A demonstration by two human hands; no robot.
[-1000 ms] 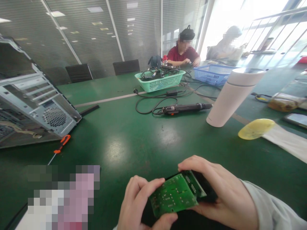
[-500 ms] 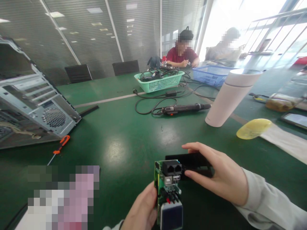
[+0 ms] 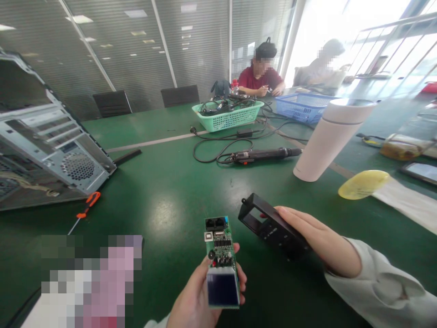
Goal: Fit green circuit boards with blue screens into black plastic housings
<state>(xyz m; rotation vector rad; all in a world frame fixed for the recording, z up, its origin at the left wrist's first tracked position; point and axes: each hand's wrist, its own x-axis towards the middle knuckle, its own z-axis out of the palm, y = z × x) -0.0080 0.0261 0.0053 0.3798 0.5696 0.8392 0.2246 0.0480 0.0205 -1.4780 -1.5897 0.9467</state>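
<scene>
My left hand (image 3: 196, 291) is closed around a green circuit board (image 3: 221, 253), with its component side facing me. Two black sockets sit at the board's far end and a dark square screen at the near end. To the right, my right hand (image 3: 312, 234) grips a black plastic housing (image 3: 273, 228) by its right side. The housing is tilted, with a rectangular opening toward its far left end and small holes along its face. Board and housing are apart, both above the green table (image 3: 170, 182).
Ahead lie a black electric screwdriver (image 3: 262, 156) and its cord. Beyond are a green basket (image 3: 232, 120) of cables and a blue basket (image 3: 300, 109). A pale tumbler (image 3: 327, 141) stands right; a computer case (image 3: 51, 136) and orange-handled screwdriver (image 3: 89, 205) are left. Two people sit beyond.
The circuit board has moved left and turned its face toward me. My right hand has raised the black housing and tilted it, so its face with the opening shows.
</scene>
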